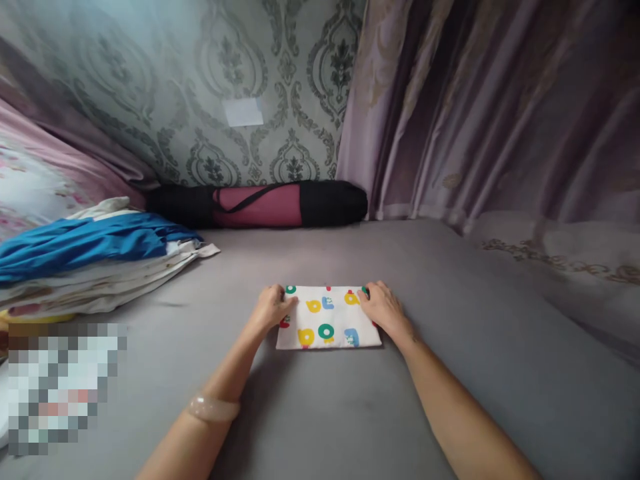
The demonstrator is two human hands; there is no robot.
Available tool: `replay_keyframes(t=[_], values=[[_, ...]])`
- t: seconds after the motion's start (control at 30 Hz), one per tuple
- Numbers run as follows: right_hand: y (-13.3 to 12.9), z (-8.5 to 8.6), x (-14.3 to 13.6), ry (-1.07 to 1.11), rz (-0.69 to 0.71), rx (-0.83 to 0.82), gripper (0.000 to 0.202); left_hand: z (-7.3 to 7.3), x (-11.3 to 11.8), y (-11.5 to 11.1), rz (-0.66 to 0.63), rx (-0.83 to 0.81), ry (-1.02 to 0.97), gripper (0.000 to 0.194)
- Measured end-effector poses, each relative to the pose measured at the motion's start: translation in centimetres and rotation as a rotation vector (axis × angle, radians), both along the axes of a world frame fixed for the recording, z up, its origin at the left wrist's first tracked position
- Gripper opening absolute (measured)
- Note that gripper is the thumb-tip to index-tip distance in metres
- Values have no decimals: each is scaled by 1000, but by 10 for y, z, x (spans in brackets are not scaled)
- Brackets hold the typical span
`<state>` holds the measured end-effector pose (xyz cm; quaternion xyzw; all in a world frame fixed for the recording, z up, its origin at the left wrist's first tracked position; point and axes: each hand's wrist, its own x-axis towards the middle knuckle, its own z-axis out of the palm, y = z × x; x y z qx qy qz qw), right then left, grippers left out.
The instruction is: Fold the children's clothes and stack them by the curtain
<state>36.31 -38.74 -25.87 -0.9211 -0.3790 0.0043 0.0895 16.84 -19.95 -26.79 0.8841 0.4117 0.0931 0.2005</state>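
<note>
A flat rectangle of white cloth, printed with yellow, green, blue and red letter-like shapes, lies on the grey bed sheet in front of me. It looks neatly folded, though its layers are hard to make out. At its left edge, my left hand is closed, thumb on top and fingers curled out of sight. My right hand grips the opposite edge near the far corner, its thumb over the print. A pale bangle circles my left wrist.
Grey sheet surrounds the cloth. Heaped clothes, blue and white, lie at left, above a pixelated patch. A black and maroon long bag rests against the patterned wall. Purple curtains hang at right.
</note>
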Motion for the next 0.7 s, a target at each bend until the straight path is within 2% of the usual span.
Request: replay_keyframes(t=[0.23, 0.5, 0.6, 0.7], values=[[2, -3, 7, 156, -17, 82, 26, -6, -2, -6, -1, 55, -67, 21], [7, -11, 19, 385, -60, 238, 40, 5, 2, -6, 62, -213, -62, 22], [7, -9, 22, 464, -58, 247, 32, 8, 2, -8, 54, -233, -70, 20], [5, -2, 18, 410, -54, 186, 28, 9, 1, -10, 32, -192, -104, 17]])
